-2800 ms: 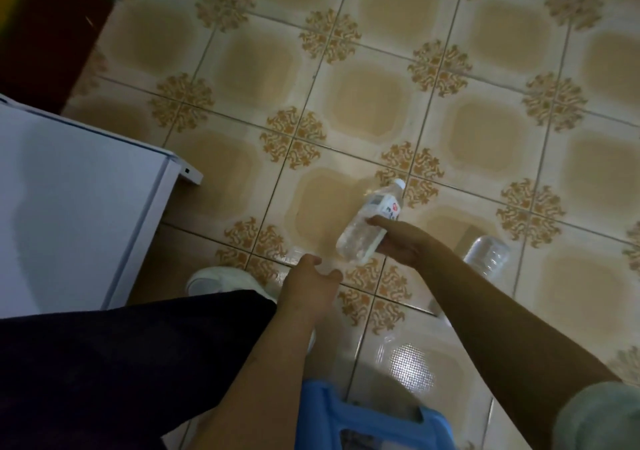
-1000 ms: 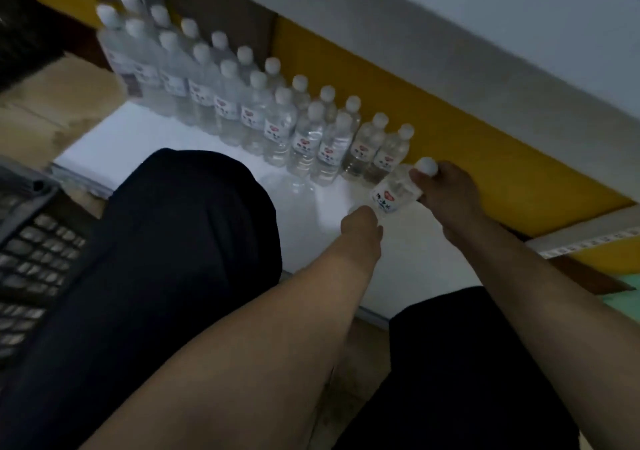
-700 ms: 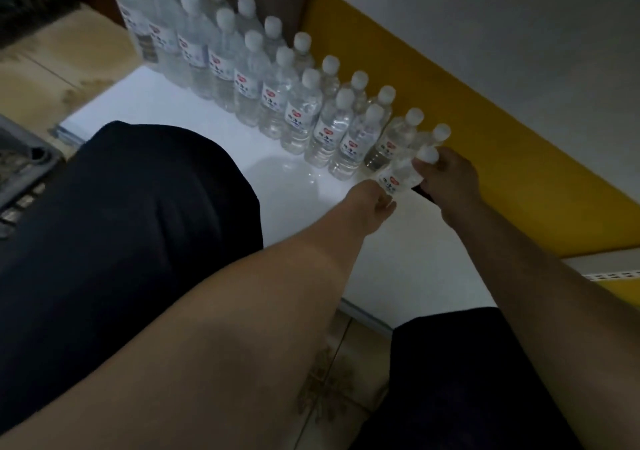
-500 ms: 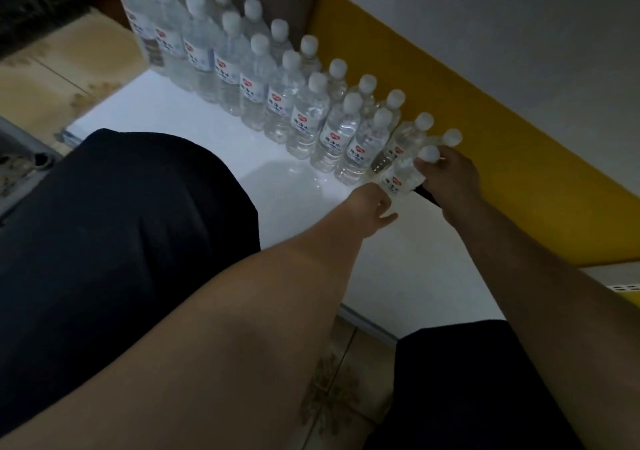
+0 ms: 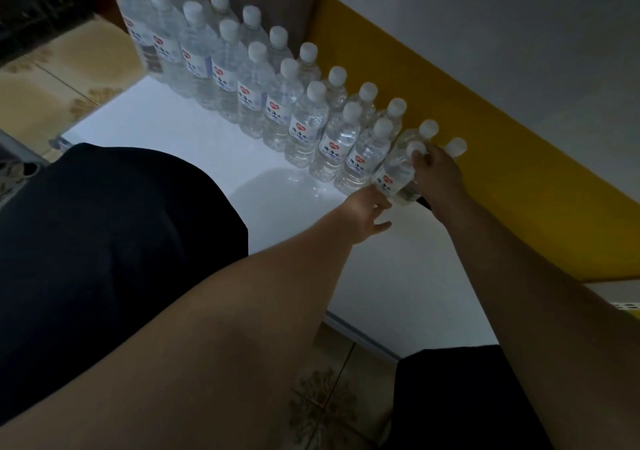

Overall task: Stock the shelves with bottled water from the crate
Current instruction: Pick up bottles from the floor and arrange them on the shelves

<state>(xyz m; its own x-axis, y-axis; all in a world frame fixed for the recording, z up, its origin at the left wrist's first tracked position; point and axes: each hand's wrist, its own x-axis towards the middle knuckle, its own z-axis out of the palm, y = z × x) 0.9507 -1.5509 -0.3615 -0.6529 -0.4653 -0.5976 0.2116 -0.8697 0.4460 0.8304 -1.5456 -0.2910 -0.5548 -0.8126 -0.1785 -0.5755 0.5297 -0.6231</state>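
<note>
The left hand [image 5: 365,212] rests beside the base of the end bottle [image 5: 394,175], fingers loosely extended and touching its lower label. The right hand [image 5: 436,172] forms the grip, fingers curled around that bottle's neck and cap. The bottle stands on the white shelf [image 5: 207,144], closing a double row of bottles [image 5: 249,82] along the yellow back panel [image 5: 502,158].

Clear plastic, glossy shelf, patterned tile

The water bottles [image 5: 304,127] are clear, smooth plastic with matt white plastic caps and glossy printed labels. The shelf [image 5: 194,137] under them is a smooth white board, shiny enough to mirror the nearest bottles faintly. The back panel [image 5: 519,186] behind is flat, matt yellow. The floor [image 5: 329,397] is glazed tile with a brownish printed pattern. Dark, matt cloth covers the person's legs [image 5: 104,259].
</note>
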